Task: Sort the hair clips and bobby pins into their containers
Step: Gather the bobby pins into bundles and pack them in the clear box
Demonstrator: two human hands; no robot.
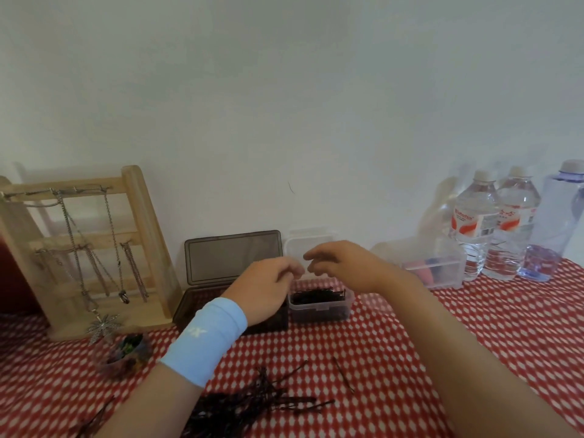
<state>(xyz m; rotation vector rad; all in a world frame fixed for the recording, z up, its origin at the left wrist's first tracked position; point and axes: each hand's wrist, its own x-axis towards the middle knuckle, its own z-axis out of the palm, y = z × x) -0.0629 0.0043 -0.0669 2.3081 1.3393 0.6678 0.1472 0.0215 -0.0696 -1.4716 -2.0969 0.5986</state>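
In the head view, the left hand (268, 287), wearing a light blue wristband (205, 339), and the right hand (343, 263) are hovering side by side above a small clear tub (319, 311). Their curled fingertips are almost meeting. Blur is hiding whether either hand is pinching anything, so the grip cannot be told. The tub is sitting open near the wall, holding a dark layer of bobby pins (316, 297), and its clear lid (311, 240) is standing up behind it, partly covered by the right hand. Just left of the tub, a dark box (196, 303) is lying with its dark lid (234, 256) raised against the wall; the left hand and wrist are blocking most of its inside. A loose pile of pins (252, 403) is lying on the near side of the table between the forearms, with a single pin (343, 374) lying apart to its right and a few more pins (94, 418) showing at the lower left edge. A small cup (126, 352) of colourful bits, too blurred to name, is sitting left of the left wrist. Behind it a wooden rack (142, 235) is standing with chains (76, 241) hanging from its bars and a leaf pendant (102, 325) dangling low. To the right, a second clear box (436, 267) holding red and blue things is sitting by the wall, beside two water bottles (477, 226) and a tall tinted bottle (559, 222). A red cloth (410, 358) with white dots is covering the table, and a plain pale wall (284, 105) is rising behind everything.
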